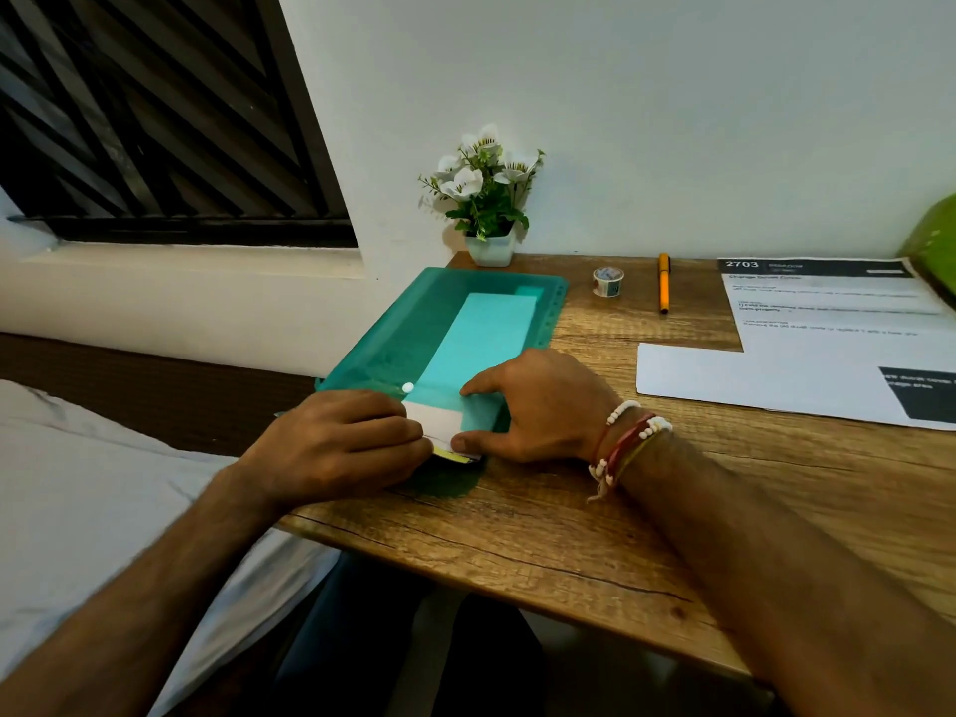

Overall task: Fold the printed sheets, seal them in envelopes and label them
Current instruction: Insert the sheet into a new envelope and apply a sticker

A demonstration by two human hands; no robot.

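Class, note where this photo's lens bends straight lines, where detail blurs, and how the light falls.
Head view: the wide lens slants the window frame and splays the desk edges; head view: small text on the printed sheet blurs, only 2703 reads; head view: light is dim and soft, without hard-edged shadows.

Plant: we log a white flowerpot (pixel 489 249) at the desk's (pixel 543 520) back edge.
Window: dark slats (pixel 155 111), upper left.
Bed: grey sheet (pixel 77 483), left.
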